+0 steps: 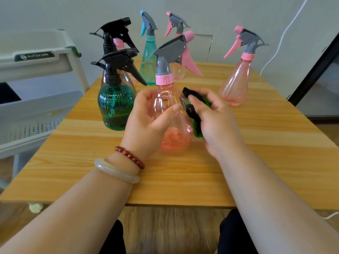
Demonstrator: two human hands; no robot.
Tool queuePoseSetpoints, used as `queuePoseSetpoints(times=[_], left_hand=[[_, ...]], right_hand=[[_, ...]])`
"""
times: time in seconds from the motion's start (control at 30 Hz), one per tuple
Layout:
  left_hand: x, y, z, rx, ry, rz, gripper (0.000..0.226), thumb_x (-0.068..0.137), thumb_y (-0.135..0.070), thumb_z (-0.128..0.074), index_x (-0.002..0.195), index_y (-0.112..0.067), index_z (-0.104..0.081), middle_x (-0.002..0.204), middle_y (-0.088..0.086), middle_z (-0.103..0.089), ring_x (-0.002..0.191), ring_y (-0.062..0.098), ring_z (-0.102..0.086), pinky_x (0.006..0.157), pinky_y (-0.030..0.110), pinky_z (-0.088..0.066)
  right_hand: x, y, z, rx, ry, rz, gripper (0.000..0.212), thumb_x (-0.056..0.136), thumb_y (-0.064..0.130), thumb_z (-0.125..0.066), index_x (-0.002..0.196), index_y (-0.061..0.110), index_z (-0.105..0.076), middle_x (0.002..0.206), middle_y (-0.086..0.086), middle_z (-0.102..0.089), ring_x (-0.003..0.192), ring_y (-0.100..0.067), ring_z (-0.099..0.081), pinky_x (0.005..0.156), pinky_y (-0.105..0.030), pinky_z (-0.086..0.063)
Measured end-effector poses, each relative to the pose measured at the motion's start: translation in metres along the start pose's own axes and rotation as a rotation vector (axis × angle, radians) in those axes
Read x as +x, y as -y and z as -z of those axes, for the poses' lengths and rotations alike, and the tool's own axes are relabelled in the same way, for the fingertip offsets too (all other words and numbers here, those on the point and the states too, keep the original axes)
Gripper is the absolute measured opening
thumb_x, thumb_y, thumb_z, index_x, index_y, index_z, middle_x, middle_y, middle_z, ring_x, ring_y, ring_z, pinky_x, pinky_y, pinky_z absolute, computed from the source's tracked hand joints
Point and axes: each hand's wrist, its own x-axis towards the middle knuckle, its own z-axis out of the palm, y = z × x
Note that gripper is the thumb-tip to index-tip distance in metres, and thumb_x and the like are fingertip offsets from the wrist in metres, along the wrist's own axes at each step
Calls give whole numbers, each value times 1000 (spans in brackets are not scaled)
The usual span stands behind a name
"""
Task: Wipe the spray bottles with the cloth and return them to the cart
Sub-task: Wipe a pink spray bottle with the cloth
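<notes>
1. The step in hand, as I judge it, is the wiping. My left hand (146,114) has its fingers curled round the body of the pink spray bottle (164,79), near the middle of the wooden table (256,143). I cannot tell whether the bottle's base rests on the wood.
2. My right hand (212,118) pinches the black-and-green cloth (194,114) under the thumb, pressed against the bottle's right flank.
3. Next I would turn the bottle in the left hand so the cloth reaches its far side and the trigger head. That calls for a firm hold on slick plastic.
4. After that it goes to the white cart (36,66) on the left. The green bottle (114,107) just to the left and the others farther back stand on the table, probably awaiting their turn.
</notes>
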Motion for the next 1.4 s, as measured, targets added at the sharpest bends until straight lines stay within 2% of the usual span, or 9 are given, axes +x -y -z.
queuePoseSetpoints(times=[0.23,0.37,0.47,0.57,0.7,0.87,1.0,1.2,1.4], left_hand=[[16,-25,-12,75,-25,6,28,82,-57,-67,107,-57,-55,117,-15,-64,108,2,-62,93,35,-55],[33,-39,-25,123,13,76,47,87,-60,-60,126,-35,-61,118,-19,-65,109,-3,-60,97,33,-53],[36,-34,-26,50,159,163,29,91,-60,-52,118,-51,-50,112,-32,-58,110,-6,-58,101,35,-50],[39,-24,-22,-12,193,178,55,84,-64,-60,134,-48,-46,120,-24,-60,107,-2,-63,93,37,-54],[45,-16,-22,-146,115,255,48,90,-58,-56,132,-36,-54,116,-12,-69,103,8,-68,85,40,-58],[41,-4,-15,-114,13,265,26,99,-52,-46,118,-39,-59,111,-15,-68,97,-4,-65,85,28,-53],[32,-5,-18,-58,115,242,21,99,-48,-46,119,-44,-52,103,-11,-68,85,-1,-68,69,21,-56],[37,-6,-10,-63,-4,243,59,81,-69,-45,128,-35,-56,122,-7,-65,111,11,-62,97,48,-51],[33,-6,-12,31,63,213,43,95,-60,-45,130,-36,-52,115,-23,-63,109,-9,-57,97,28,-45]], right_hand=[[6,8,6,187,-58,-119,13,100,24,-54,98,27,-67,93,-1,-73,90,-24,-69,78,-41,-53],[12,20,11,216,-182,-104,10,100,28,-54,99,26,-65,74,6,-69,68,-13,-65,67,-32,-51],[14,19,10,263,-189,-134,10,101,27,-54,102,24,-64,73,6,-69,64,-13,-64,68,-33,-50],[17,14,7,269,-192,-121,12,100,20,-54,102,24,-65,81,2,-71,73,-17,-65,73,-37,-50],[13,9,8,132,-141,95,18,96,10,-60,107,23,-64,100,3,-68,80,-9,-68,68,-26,-55],[9,2,12,-478,3,615,24,88,8,-68,108,21,-69,115,8,-65,114,0,-58,100,-20,-45],[22,3,11,-400,-175,551,25,90,15,-66,108,32,-67,108,13,-58,110,-4,-57,97,-34,-51],[5,-1,7,-626,34,758,20,83,9,-70,103,14,-73,98,8,-55,98,-9,-57,89,-20,-43],[10,4,11,-664,-58,745,20,87,17,-67,106,18,-73,98,16,-51,97,-1,-54,90,-21,-46]])
